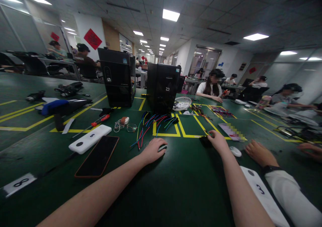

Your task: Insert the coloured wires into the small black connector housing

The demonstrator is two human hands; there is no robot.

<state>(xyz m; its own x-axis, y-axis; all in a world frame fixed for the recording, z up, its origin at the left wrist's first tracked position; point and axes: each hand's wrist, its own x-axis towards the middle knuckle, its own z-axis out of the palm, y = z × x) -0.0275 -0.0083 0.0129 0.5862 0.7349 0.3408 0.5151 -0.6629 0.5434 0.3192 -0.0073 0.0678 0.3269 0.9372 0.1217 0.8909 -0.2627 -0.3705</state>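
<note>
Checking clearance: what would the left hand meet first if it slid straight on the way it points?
Probably the coloured wires just beyond the left hand, then the black tower behind them; depth is unclear.

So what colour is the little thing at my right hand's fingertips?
The little thing is black; head view.

Two arms are showing, both bare all the way to where the lower edge is cutting them off. The left hand is showing bare fingers and a bare wrist, and the left forearm is running unsleeved behind it. The right hand is looking just as bare, with the right forearm also uncovered. The wide lens is making both forearms look long and broad towards the bottom.
</note>
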